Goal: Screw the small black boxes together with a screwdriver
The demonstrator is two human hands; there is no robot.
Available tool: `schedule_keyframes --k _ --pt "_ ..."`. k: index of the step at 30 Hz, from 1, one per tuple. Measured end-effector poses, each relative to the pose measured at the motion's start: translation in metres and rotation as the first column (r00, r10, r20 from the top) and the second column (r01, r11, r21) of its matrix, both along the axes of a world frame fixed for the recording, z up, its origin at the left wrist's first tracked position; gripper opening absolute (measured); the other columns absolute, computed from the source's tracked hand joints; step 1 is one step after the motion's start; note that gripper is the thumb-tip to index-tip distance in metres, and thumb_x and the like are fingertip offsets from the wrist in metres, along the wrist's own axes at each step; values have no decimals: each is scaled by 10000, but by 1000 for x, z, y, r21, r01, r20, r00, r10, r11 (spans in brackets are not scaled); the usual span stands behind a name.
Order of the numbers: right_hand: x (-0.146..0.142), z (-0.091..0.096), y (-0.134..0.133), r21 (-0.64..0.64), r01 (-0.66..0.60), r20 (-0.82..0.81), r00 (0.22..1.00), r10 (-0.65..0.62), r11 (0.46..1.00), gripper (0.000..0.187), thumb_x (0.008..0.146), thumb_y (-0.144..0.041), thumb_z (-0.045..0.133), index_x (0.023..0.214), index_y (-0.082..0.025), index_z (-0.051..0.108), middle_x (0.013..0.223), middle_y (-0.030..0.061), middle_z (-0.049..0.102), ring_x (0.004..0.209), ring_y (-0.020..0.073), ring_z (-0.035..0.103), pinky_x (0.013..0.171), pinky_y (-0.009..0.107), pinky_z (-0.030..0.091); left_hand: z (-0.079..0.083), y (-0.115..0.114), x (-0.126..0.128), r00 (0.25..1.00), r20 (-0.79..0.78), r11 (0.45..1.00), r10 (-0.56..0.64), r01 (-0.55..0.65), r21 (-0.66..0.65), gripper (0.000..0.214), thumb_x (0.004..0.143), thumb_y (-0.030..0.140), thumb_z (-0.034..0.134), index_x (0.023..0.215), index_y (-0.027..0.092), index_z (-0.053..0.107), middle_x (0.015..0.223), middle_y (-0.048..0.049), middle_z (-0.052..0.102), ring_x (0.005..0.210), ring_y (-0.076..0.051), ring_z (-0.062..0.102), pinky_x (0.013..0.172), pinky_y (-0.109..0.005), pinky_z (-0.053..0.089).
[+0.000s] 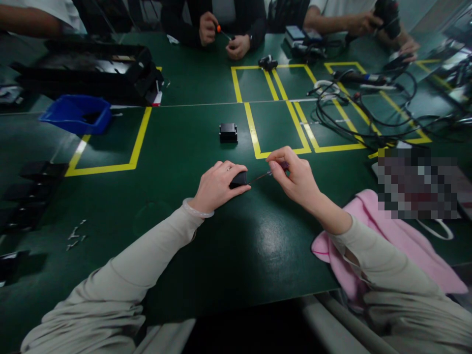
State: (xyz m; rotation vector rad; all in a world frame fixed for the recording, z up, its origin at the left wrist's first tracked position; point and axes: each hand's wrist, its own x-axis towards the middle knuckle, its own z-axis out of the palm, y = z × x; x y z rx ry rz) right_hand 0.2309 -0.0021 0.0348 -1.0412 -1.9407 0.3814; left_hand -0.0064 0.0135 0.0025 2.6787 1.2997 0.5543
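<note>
My left hand [220,186] is closed around a small black box-shaped part [239,180] on the green table. The fingers hide much of that part. In my right hand [293,173] is a screwdriver [262,175], pinched near its handle, which the fingers mostly cover. Its thin shaft points left, with the tip at the right side of the black part; whether it touches a screw I cannot tell. Beyond my hands a second black box-shaped part [228,132] stands by itself on the table.
Small screws [75,236] lie at left near several black parts [31,191]. A blue bin [79,114] and a black tray [88,73] stand behind. Cables [363,105] spread at right, above a pink cloth [383,241]. Across the table, a co-worker's hands [221,39] hold an orange-tipped tool.
</note>
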Motion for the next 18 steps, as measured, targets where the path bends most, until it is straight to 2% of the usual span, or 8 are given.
schedule_keyframes --k 3,9,14,18 --pt "0 0 0 -6 -5 -3 1000 5 1000 103 1020 -285 512 1015 -218 589 763 -11 585 623 128 577 604 262 434 1 0 0 1000 -8 1000 0 0 -10 487 951 616 602 1258 239 641 1134 -70 688 999 -259 601 847 -370 474" --pt "1 -1 0 -30 -2 -11 1000 2 1000 171 1028 -361 536 935 -224 579 729 -15 591 608 128 563 579 259 403 2 0 -1 1000 -22 1000 -6 6 -28 501 946 629 602 1256 237 645 1133 -74 682 1000 -259 601 848 -368 468" --pt "-1 0 0 -12 -4 -10 1000 4 1000 154 1035 -321 487 999 -214 592 781 -1 602 619 128 564 604 266 426 2 -1 -2 1000 -21 1000 -6 6 -18 499 954 636 583 1257 245 646 1125 -68 681 989 -257 596 831 -367 462" --pt "0 1 -1 -18 0 -4 1000 0 1000 192 1034 -366 514 935 -219 590 731 -10 595 608 129 560 587 263 414 2 0 -2 1000 -17 1000 -16 16 -18 494 958 634 578 1257 246 643 1141 -67 684 990 -252 595 840 -365 460"
